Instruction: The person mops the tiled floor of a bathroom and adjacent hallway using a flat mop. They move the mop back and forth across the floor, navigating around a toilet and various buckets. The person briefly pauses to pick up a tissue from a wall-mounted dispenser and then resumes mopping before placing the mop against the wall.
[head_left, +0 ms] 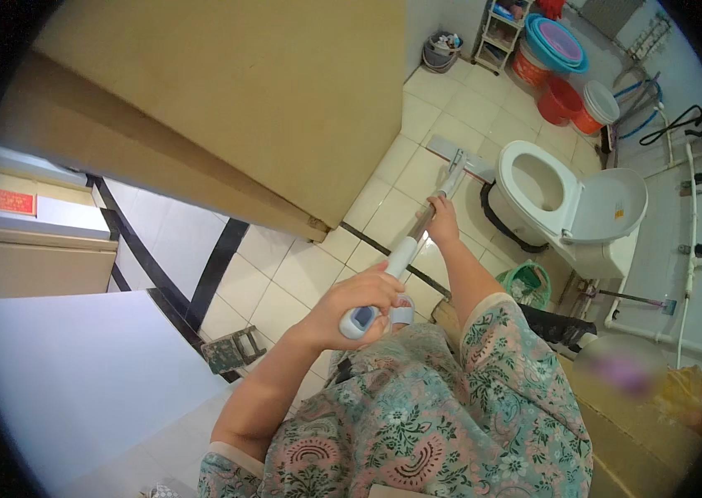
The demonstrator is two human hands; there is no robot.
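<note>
So the biggest thing here is the tan door (234,91), well ahead and left of both sets of fingers. Next is the white toilet (546,187), lid up, just right of and a bit ahead of the right-hand fingers. Then the flat mop (401,257), running from the left fingers up through the right ones, its grey plate down on the cream floor tiles (380,202) beyond them, right by the toilet. Stacked blue basins (557,46) and a red bucket (560,101) are far past the fingers, up and right; the green basket (528,285) is right of the right forearm. Smallest, the hands: left hand (359,300) curled around the grip end, right hand (442,222) closed on the shaft lower down. My read: it's mid-mopping, and the next stroke calls for the right fingers steering, plate flat, without bumping the toilet.
</note>
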